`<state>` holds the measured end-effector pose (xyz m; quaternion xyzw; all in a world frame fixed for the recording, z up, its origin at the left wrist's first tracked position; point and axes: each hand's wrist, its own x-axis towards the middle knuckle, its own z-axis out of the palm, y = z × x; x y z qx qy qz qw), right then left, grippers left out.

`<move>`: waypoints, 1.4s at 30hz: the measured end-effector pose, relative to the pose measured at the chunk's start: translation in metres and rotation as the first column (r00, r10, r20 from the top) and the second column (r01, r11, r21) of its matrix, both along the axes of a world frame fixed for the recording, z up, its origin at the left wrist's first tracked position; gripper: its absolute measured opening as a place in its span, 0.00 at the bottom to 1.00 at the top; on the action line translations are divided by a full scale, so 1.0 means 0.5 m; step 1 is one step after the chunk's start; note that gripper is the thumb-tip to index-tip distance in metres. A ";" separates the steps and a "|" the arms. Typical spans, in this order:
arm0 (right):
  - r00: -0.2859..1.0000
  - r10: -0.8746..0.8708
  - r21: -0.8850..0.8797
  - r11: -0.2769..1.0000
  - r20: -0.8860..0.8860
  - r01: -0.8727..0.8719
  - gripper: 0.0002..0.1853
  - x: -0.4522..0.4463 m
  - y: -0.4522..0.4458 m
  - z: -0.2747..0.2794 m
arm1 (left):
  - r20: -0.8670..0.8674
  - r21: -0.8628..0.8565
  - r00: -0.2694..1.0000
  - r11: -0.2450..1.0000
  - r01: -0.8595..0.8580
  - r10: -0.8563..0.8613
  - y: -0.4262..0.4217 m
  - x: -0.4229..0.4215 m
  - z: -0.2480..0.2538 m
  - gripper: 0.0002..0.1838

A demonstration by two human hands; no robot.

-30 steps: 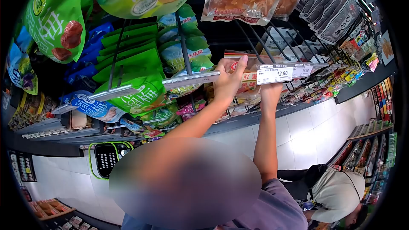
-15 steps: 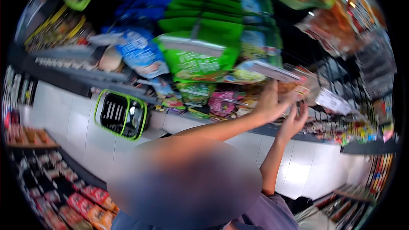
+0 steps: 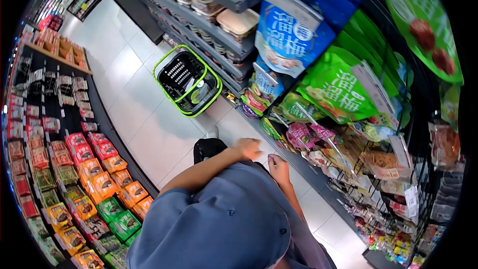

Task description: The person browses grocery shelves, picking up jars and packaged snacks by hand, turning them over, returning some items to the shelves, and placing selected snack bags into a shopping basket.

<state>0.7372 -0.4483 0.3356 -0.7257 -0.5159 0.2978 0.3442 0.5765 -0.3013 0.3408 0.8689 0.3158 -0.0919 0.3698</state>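
Note:
My left hand (image 3: 249,148) is in front of my body, its fingers loosely stretched and a little blurred, with nothing seen in them. Just to its right is my right hand (image 3: 279,169), its fingers loosely bent and also holding nothing that I can see. The hands are close together but apart, over the floor beside the snack rack. Ahead on the tiles stands a black shopping basket with lime-green rims (image 3: 164,67). A package (image 3: 200,93) lies in its nearer part, its kind too small to tell.
Along the right, hanging racks hold blue bags (image 3: 286,40), green bags (image 3: 333,87) and a noodle-like snack pack (image 3: 386,163). Shelves with tubs (image 3: 239,22) stand beyond. On the left is a rack of orange packets (image 3: 102,184). Pale tiled floor (image 3: 142,119) runs between them.
Both hands have come away from the packs on the right-hand rack and back near my body. My view has turned left, bringing the basket closer to the middle.

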 end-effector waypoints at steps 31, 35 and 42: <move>0.971 0.196 -0.667 0.743 0.134 -0.058 0.16 -0.327 0.344 -0.203 | -0.295 -0.245 0.316 0.248 -0.937 0.902 0.035 -0.878 -0.334 0.18; 0.975 0.203 -0.680 0.729 0.095 -0.085 0.18 -0.349 0.426 -0.259 | -0.330 -0.216 0.264 0.200 -0.956 0.906 0.027 -0.878 -0.329 0.17; 0.932 0.341 -0.634 0.749 0.122 -0.191 0.13 -0.388 0.632 -0.327 | -0.412 -0.204 0.183 0.106 -0.973 0.893 0.128 -0.883 -0.260 0.15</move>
